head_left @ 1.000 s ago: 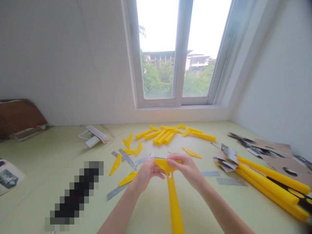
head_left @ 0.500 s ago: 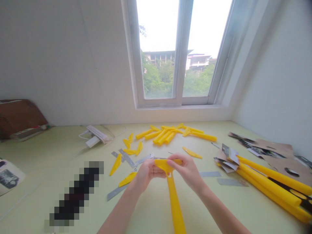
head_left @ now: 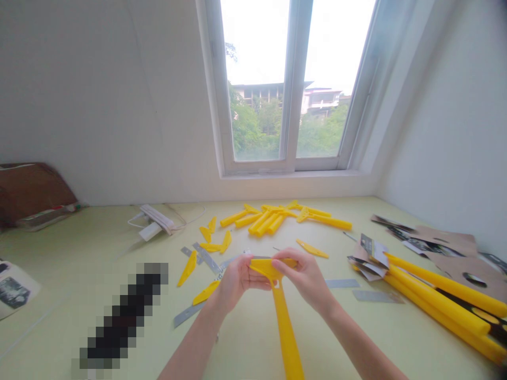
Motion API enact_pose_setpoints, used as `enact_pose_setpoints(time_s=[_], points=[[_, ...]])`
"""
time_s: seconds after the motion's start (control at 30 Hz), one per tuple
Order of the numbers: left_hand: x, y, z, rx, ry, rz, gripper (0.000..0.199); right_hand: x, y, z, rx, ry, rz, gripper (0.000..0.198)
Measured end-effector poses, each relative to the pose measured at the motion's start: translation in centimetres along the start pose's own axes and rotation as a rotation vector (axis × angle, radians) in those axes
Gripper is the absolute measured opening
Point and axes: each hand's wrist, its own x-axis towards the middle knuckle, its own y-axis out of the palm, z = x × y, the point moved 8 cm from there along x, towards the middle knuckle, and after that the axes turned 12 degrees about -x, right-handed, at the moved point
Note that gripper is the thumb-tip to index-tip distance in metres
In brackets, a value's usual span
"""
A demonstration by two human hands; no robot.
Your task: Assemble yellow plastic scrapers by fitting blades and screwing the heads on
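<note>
Left hand [head_left: 234, 278], right hand [head_left: 301, 274] pinch smooth yellow plastic scraper [head_left: 282, 311] head.

A heap of yellow handles [head_left: 273, 216] lies at centre frame below the window [head_left: 291, 84]. Loose metal blades [head_left: 206, 257] and small yellow caps [head_left: 212, 245] scatter left of centre. Cardboard packaging [head_left: 443, 243] sits far right, a white power strip [head_left: 152, 224] at left.

Long-handled yellow plastic scraper [head_left: 283, 316], wide head farthest away
</note>
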Motion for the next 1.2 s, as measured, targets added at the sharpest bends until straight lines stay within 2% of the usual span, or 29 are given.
enact_pose_setpoints(time_s=[0.2,0.43,0.87,1.07,1.2], points=[[0.08,-0.13,-0.15,0.02,0.031,0.005,0.046,-0.23,-0.13,0.23,-0.037,-0.021,-0.079,0.012],[0.04,0.2,0.04,-0.016,0.019,0.033,0.047,-0.3,-0.03,0.46,-0.049,-0.023,-0.082,0.011],[0.16,-0.17,0.23,-0.018,0.023,-0.023,0.049,-0.24,-0.2,-0.16,-0.055,-0.005,-0.108,0.014],[0.05,0.27,0.09,-0.025,0.015,0.008,0.051,-0.26,-0.22,0.3,-0.102,-0.038,-0.111,0.012],[-0.27,0.74,-0.4,0.075,0.084,-0.003,0.038,-0.24,-0.25,0.47,-0.115,-0.058,-0.114,0.01]])
